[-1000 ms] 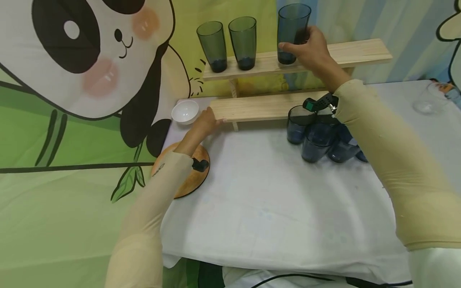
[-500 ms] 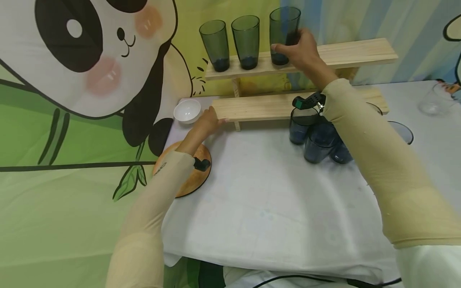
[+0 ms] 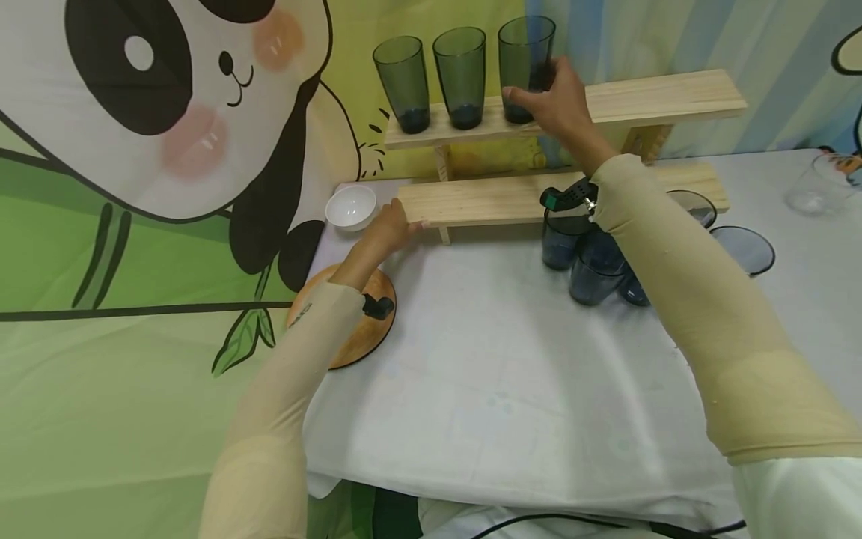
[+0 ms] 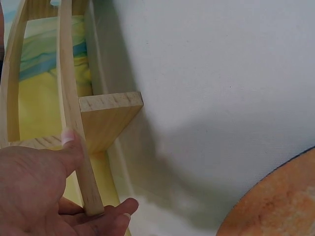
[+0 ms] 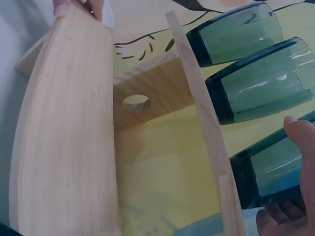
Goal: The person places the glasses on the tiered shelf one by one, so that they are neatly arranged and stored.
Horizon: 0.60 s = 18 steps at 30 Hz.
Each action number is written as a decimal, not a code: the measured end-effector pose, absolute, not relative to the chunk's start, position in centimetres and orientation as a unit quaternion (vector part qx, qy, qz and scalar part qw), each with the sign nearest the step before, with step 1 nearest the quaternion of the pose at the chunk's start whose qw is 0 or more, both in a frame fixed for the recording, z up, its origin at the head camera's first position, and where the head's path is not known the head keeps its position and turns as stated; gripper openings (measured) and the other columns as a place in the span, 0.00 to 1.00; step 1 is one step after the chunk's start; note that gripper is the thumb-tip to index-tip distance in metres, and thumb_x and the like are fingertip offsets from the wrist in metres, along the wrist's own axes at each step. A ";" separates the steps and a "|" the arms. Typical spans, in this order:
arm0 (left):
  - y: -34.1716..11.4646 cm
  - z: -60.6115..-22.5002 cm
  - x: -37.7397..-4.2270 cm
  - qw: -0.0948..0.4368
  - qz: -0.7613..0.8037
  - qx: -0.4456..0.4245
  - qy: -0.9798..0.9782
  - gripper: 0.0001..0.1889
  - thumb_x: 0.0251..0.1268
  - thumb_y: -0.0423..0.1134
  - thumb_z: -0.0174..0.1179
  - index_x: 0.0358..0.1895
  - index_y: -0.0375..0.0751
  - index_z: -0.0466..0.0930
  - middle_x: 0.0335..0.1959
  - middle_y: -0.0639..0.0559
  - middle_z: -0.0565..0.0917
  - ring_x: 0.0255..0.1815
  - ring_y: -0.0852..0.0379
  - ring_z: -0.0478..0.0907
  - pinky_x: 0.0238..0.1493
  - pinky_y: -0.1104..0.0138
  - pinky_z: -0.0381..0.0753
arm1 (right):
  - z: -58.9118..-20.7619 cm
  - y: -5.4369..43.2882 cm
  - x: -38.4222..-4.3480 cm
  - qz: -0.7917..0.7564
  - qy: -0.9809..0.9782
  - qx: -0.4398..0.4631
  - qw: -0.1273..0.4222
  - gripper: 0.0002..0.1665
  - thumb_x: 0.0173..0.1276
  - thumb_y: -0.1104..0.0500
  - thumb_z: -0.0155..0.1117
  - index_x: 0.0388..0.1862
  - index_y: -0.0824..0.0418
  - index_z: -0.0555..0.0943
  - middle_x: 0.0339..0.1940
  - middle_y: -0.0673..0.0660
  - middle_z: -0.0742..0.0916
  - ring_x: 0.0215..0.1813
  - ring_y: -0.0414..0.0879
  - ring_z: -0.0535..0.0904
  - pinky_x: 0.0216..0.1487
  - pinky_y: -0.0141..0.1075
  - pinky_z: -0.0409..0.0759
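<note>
A two-tier wooden shelf [image 3: 485, 201] stands at the back of the white-covered table. Its lower board's left end is gripped by my left hand [image 3: 388, 228], thumb on one face and fingers beneath in the left wrist view. On the upper board [image 3: 667, 96], my right hand [image 3: 562, 105] holds a tall tinted drinking glass [image 3: 521, 56] low on its side, thumb and fingers curled round it. Its base is at the board in the right wrist view. Two matching glasses, a left one [image 3: 404, 82] and a middle one [image 3: 461, 78], stand upright to its left.
Several blue-tinted glasses [image 3: 594, 273] cluster in front of the shelf, partly hidden by the right sleeve. A white bowl [image 3: 351, 208] and a round wooden board [image 3: 367, 337] lie at left. At far right is a clear glass [image 3: 811, 191].
My right hand has moved left along the upper board with the glass, bringing it nearer the other two. My left hand has kept its grip on the lower board.
</note>
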<state>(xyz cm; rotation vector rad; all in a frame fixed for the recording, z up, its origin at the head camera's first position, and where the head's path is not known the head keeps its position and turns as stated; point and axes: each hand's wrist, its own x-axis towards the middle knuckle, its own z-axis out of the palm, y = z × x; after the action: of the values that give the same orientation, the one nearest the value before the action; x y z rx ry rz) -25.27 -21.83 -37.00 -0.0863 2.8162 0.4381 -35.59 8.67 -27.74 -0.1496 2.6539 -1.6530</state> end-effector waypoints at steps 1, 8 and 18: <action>-21.8 -37.0 -25.3 0.145 0.152 -0.029 0.977 0.49 0.81 0.61 0.52 0.81 0.22 0.43 0.77 0.23 0.61 0.75 0.30 0.68 0.75 0.47 0.70 | -27.7 8.9 -35.5 -0.525 0.849 -0.054 0.006 0.54 0.72 0.34 0.66 0.86 0.51 0.54 0.84 0.51 0.65 0.81 0.44 0.62 0.80 0.36 0.64; -22.1 -37.1 -25.8 0.139 0.156 -0.026 0.978 0.49 0.81 0.62 0.52 0.80 0.21 0.46 0.77 0.22 0.62 0.75 0.29 0.68 0.75 0.47 0.70 | -26.7 11.8 -34.3 -0.497 0.863 -0.090 0.002 0.56 0.73 0.35 0.65 0.88 0.51 0.49 0.87 0.51 0.60 0.86 0.42 0.55 0.83 0.36 0.58; -22.5 -37.2 -25.9 0.136 0.162 -0.025 0.977 0.49 0.82 0.61 0.53 0.81 0.21 0.44 0.77 0.21 0.61 0.76 0.29 0.67 0.76 0.46 0.69 | -26.4 20.8 -30.7 -0.427 0.899 -0.098 -0.022 0.47 0.78 0.37 0.60 0.87 0.54 0.58 0.86 0.59 0.65 0.85 0.55 0.61 0.83 0.50 0.61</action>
<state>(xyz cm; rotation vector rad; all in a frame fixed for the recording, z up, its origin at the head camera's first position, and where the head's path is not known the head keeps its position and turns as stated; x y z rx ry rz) -25.86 -22.53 -37.23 -0.0722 2.8298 0.4678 -30.67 20.76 -26.37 -0.3138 2.8637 -1.3600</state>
